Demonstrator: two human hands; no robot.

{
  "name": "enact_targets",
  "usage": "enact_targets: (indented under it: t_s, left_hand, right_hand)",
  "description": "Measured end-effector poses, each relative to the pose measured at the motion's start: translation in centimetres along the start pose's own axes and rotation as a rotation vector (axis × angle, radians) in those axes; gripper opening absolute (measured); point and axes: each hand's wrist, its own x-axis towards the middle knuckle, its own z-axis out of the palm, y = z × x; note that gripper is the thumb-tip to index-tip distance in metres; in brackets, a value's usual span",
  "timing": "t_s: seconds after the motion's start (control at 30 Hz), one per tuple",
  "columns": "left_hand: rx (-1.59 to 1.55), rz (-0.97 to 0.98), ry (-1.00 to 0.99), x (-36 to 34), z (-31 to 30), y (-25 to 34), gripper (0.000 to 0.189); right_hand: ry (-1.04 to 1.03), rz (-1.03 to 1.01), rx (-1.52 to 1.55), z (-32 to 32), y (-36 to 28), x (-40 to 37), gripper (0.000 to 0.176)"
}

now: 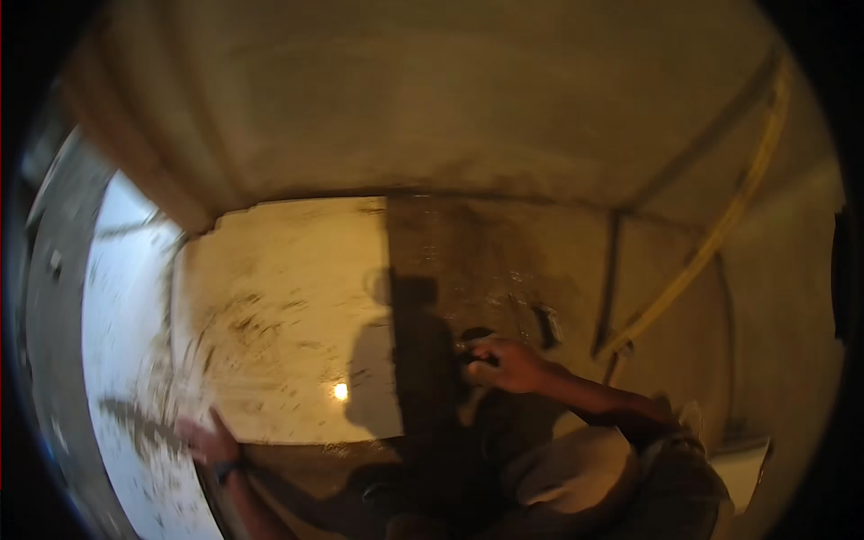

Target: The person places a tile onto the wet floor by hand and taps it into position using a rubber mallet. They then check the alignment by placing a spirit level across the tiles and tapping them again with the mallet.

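My left hand (209,441) is at the lower left, fingers apart, over or on the seam between a bright white tile (126,270) and a yellow-lit, mud-smeared tile (288,261). Nothing shows in it. My right hand (504,364) is right of the lit tile, its fingers curled round a small dark object (479,355) too blurred to name. Beneath that hand lies brown, wet-looking floor (468,243). A shadow of my head and body falls across the lit tile's right edge.
A plain wall (468,99) rises behind the tiles, with a brown frame (144,144) at the left. A yellow hose or pole (702,261) slants down the right side. A dark object (544,326) lies right of my right hand. My knees fill the bottom.
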Motion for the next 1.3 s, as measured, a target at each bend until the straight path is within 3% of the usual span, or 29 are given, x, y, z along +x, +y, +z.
enact_targets:
  t_s: [0.13, 0.23, 0.3, 0.4, 0.47, 0.53, 0.57, 0.6, 0.63, 0.67, 0.73, 0.8, 0.87, 1.13, 1.3]
  left_hand:
    - [-0.019, -0.028, -0.049, -0.1, -2.2, 0.5, 0.1]
    - [-0.005, -0.024, -0.082, 0.8, -2.1, -0.9, 0.1]
    - [0.027, -0.026, -0.146, 1.4, -2.2, -0.3, 0.103]
    - [-0.06, 0.039, -0.073, 4.1, 1.0, -2.0, 0.107]
    - [0.28, 0.052, -0.2, 6.4, 4.7, -3.4, 0.11]
    - [-0.045, -0.072, -0.215, 1.9, -2.0, 0.2, 0.11]
    - [0.012, -0.097, -0.231, 1.3, -3.0, 1.3, 0.109]
    - [-0.068, -0.106, -0.24, 0.7, -4.6, 2.3, 0.108]
    - [-0.051, -0.138, -0.24, 0.0, -5.9, 3.6, 0.108]
    - [-0.035, -0.152, -0.249, -0.5, -6.9, 4.7, 0.109]
    - [-0.12, -0.166, -0.226, -1.3, -8.2, 5.6, 0.108]
    - [-0.17, -0.218, -0.248, -1.5, -8.8, 6.3, 0.107]
    - [-0.225, -0.204, -0.221, -2.0, -9.2, 6.5, 0.106]
    - [-0.257, -0.098, -0.181, -1.2, -8.8, 5.8, 0.106]
    - [-0.378, 0.174, -0.085, 0.9, -7.3, 5.7, 0.103]
  right_hand:
    - [0.053, 0.024, -0.093, -0.3, 4.0, -4.5, 0.045]
    - [0.27, 0.18, -0.07, -0.8, 7.1, -7.1, 0.04]
    - [0.519, 0.327, 0.083, -2.6, 8.3, -8.6, 0.031]
    - [0.604, 0.437, 0.091, -3.7, 11.3, -12.5, 0.026]
    - [0.826, 0.571, -0.026, -1.8, 15.9, -16.2, 0.024]
    - [0.881, 0.777, 0.012, -1.0, 20.2, -20.4, 0.033]
    - [0.962, 0.688, 0.149, -0.5, 22.4, -21.9, 0.038]
    - [1.017, 0.71, -0.064, 0.4, 25.1, -23.0, 0.048]
    - [0.87, 0.804, 0.064, 0.1, 27.7, -25.5, 0.064]
    - [0.815, 0.916, -0.035, -0.1, 28.4, -26.0, 0.068]
    - [0.773, 0.938, -0.512, 1.2, 32.2, -27.4, 0.063]
    - [0.667, 0.85, -0.292, -0.1, 32.4, -28.0, 0.059]
    - [0.65, 1.023, -0.314, -0.3, 34.6, -27.3, 0.045]
    - [0.477, 0.622, -0.208, -5.3, 31.7, -13.4, 0.041]
    - [0.361, 0.446, -0.127, -5.5, 25.1, -8.2, 0.039]
